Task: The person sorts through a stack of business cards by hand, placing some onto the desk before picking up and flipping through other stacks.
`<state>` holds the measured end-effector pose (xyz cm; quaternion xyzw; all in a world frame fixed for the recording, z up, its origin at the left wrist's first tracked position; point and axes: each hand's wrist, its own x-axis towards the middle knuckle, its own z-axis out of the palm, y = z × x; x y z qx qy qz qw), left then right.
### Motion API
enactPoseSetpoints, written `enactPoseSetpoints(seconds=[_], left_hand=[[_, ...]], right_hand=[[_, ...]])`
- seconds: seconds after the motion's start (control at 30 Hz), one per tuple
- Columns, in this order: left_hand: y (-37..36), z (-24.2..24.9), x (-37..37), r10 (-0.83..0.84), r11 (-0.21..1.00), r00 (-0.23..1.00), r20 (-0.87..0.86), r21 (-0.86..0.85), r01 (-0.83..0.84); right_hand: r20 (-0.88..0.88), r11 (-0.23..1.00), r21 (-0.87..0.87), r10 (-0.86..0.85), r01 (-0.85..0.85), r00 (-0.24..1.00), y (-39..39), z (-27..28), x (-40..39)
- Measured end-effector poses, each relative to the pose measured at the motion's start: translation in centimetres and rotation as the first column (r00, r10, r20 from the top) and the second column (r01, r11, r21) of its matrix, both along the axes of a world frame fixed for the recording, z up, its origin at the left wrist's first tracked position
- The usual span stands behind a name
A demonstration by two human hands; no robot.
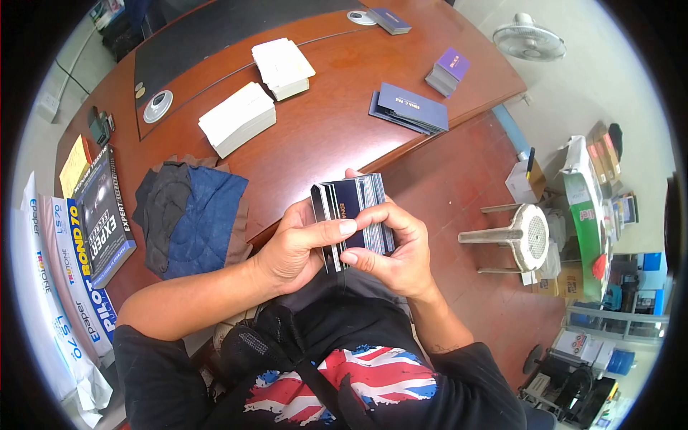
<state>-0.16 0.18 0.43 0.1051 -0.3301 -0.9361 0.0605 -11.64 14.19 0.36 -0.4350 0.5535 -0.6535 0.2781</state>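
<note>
A thick stack of dark blue business cards (345, 192) is held between my two hands, just off the desk's front edge. My left hand (297, 244) grips the left side, its thumb across the cards and a few of them fanned apart there. My right hand (400, 251) clasps the right side, with thumb and forefinger over the dark face and other fingers behind. Part of the gold lettering shows between my thumbs. Beyond the hands on the desk lie a loose pile of dark blue cards (412, 107) and a stack of purple cards (449, 70).
On the brown desk (322, 136) stand two white card stacks (240, 118) (283, 66) and another dark blue stack (389, 21). Folded cloth (193, 215), a book (104, 215) and paper packs (72, 279) sit at left. A white stool (527, 236) and a fan (529, 39) are at right.
</note>
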Motion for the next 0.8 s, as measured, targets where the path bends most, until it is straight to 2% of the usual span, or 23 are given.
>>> enactPoseSetpoints(seconds=[0.53,0.63,0.73,0.8], left_hand=[[-0.04,-0.31,-0.04,0.004,1.0,1.0,0.011,0.005,-0.004],[-0.04,-0.41,0.03,0.007,1.0,1.0,0.018,-0.015,-0.006],[0.03,0.0,0.05,0.012,1.0,1.0,0.017,-0.022,-0.011],[0.03,0.04,0.1,0.01,1.0,1.0,0.023,-0.019,-0.01]], right_hand=[[0.015,1.0,0.008,0.021,-0.021,1.0,0.19,-0.31,-0.23],[0.072,0.999,-0.018,0.037,-0.035,0.997,0.22,-0.26,-0.14],[0.185,0.997,-0.073,-0.01,0.024,0.983,0.02,-0.16,0.31],[0.157,0.997,-0.075,0.01,0.001,0.988,0.12,-0.36,0.12]])
